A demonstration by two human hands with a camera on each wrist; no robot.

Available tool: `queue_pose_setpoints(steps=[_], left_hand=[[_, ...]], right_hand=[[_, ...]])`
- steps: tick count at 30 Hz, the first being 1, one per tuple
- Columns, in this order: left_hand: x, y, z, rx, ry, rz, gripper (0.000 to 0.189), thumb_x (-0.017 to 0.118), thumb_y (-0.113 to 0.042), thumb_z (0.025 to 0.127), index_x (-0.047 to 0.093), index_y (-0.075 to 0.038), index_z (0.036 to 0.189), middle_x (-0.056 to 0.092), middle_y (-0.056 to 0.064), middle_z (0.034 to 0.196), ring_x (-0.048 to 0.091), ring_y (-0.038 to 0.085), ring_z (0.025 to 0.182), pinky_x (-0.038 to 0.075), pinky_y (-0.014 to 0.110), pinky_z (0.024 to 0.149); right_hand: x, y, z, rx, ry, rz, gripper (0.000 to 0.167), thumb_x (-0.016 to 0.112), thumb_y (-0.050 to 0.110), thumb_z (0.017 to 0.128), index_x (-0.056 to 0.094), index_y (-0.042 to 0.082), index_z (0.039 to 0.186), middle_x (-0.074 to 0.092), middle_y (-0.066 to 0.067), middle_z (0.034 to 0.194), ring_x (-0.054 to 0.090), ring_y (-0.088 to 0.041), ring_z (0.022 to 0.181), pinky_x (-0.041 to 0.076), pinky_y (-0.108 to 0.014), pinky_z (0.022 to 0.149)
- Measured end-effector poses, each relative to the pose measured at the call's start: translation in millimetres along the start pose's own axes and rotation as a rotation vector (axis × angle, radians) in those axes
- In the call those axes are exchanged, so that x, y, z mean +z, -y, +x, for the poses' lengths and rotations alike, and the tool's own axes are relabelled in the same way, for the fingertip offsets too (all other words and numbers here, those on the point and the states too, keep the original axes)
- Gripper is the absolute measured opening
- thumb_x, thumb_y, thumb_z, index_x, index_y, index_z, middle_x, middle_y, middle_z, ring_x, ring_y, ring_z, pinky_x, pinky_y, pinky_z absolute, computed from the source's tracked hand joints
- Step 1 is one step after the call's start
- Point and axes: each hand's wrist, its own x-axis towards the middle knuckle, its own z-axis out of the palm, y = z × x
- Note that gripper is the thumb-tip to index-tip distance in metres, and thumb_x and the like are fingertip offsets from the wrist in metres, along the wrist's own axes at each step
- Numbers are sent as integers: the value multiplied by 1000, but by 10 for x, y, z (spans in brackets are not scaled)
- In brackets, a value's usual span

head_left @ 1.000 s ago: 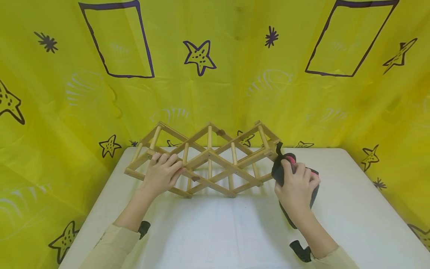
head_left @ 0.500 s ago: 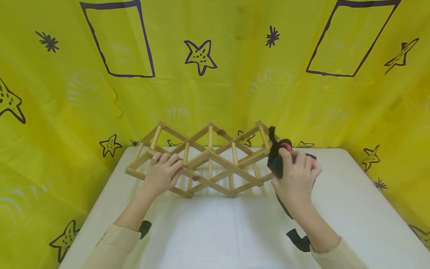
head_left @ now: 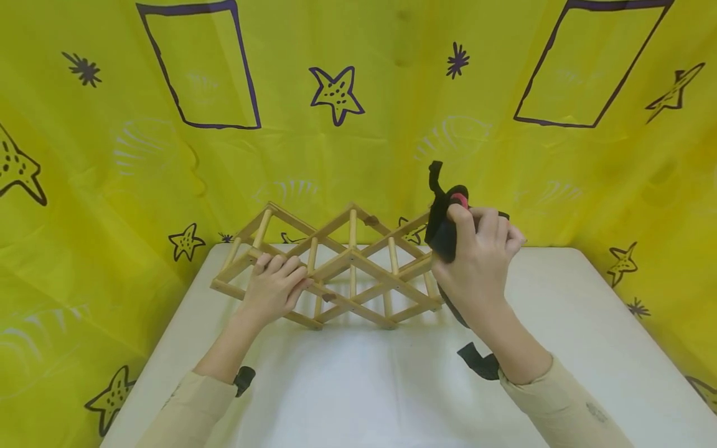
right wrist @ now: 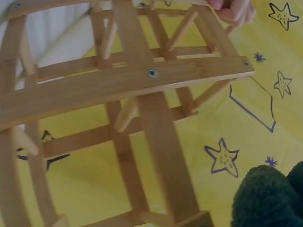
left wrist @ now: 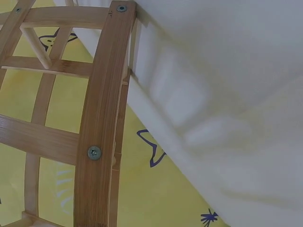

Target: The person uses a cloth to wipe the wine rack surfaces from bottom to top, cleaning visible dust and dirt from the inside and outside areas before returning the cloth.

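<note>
A folding wooden wine rack (head_left: 372, 269), built of crossed slats and round dowels, stands stretched out near the back of the table. My left hand (head_left: 274, 287) grips a slat towards its left end, fingers curled over the wood. In the left wrist view, screwed slats of the rack (left wrist: 97, 118) fill the left side. My right hand (head_left: 478, 261) holds a soft black thing with pink patches and a strap (head_left: 442, 233), raised at the rack's right end, which it partly hides. The right wrist view shows this thing (right wrist: 265, 201) as dark and fuzzy; its kind I cannot tell.
The white-covered table (head_left: 347, 386) lies under the rack. A yellow curtain (head_left: 386, 149) with starfish drawings hangs close behind it and along both sides. Black straps (head_left: 480, 362) dangle from the wrists.
My right hand has lifted the black thing upward and to the left, in front of the rack's right end. The left hand keeps its grip and the rack stays in place.
</note>
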Motion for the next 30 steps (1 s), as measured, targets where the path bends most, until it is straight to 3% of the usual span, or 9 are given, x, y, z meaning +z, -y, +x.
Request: queue_pose_setpoints(steps=[8, 15, 23, 26, 30], left_hand=[[-17, -11, 14, 26, -33, 0, 35, 31, -34, 99, 50, -13, 78, 42, 1, 78, 34, 22, 72, 22, 40, 74], [-40, -77, -1, 38, -62, -14, 35, 33, -33, 98, 52, -12, 77, 45, 0, 79, 36, 22, 71, 24, 39, 73], [-89, -150, -18, 33, -47, -31, 34, 34, -33, 98, 51, -12, 77, 43, 1, 78, 35, 21, 70, 24, 38, 72], [-95, -173, -23, 32, -48, -35, 34, 34, -33, 98, 50, -12, 76, 42, 1, 78, 35, 21, 70, 23, 38, 70], [-89, -187, -27, 35, -62, -37, 35, 33, -32, 98, 50, -12, 76, 42, 1, 77, 34, 21, 69, 23, 38, 70]], right_hand=[[140, 157, 253, -39, -1, 64, 56, 65, -4, 60, 43, 15, 108, 45, -21, 93, 41, -38, 86, 19, -51, 78], [312, 233, 435, -64, -25, 63, 55, 65, -4, 61, 43, 15, 108, 47, -20, 94, 43, -37, 86, 22, -51, 80], [588, 220, 488, -159, -94, 69, 55, 66, -5, 63, 42, 16, 107, 48, -20, 96, 46, -38, 86, 25, -51, 76], [691, 184, 421, -190, -60, 37, 58, 70, -2, 65, 38, 17, 109, 48, -21, 97, 46, -38, 87, 25, -52, 76], [784, 127, 289, -199, 64, -9, 63, 75, 3, 65, 36, 17, 112, 47, -21, 100, 46, -37, 89, 25, -53, 77]])
